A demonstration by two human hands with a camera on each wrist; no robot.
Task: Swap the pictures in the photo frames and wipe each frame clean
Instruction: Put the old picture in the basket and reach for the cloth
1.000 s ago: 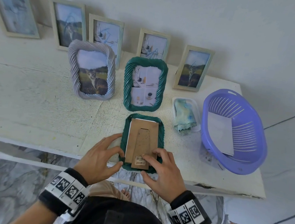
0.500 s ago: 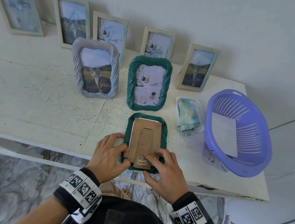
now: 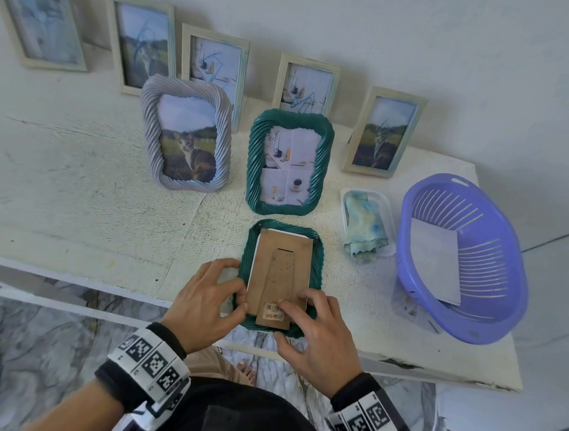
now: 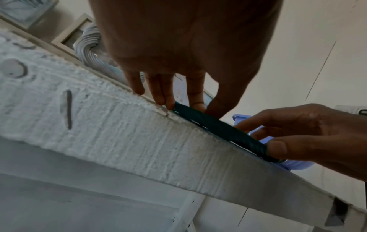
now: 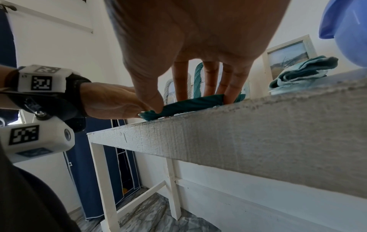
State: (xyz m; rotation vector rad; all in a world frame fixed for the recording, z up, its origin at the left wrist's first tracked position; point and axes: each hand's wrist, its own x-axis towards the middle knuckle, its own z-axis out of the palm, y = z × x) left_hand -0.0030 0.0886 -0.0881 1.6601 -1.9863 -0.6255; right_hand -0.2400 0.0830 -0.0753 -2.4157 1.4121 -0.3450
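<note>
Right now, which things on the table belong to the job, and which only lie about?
In the job: face-down green rope-edged frame, brown cardboard backing, left hand, right hand, crumpled blue-green cloth.

Lying about: purple slotted plastic basket, upright grey rope-edged cat frame.

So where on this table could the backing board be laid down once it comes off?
The broad bare stretch of table left of the lilac frame and the face-down green frame is free. A smaller bare patch lies between that frame and the purple basket, below the cloth tray. The back row along the wall is crowded.
</note>
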